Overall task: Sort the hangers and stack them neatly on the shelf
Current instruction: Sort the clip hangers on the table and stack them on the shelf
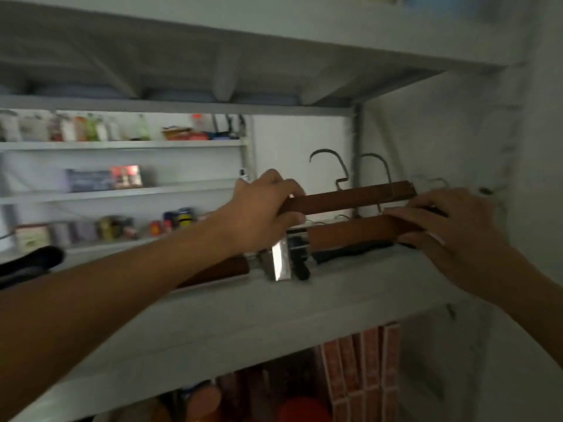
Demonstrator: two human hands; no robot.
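Dim, greyish light, soft motion blur throughout, wide-angle bending at edges.

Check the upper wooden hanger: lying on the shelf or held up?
Held up. The left hand grips the upper wooden hanger by its left end, above a lower one under the right hand.

We can read no text anywhere: the packets (103,179) and jars (179,219) left of our left hand (265,208) and the boxes (365,370) below our right hand (451,226) are too blurred
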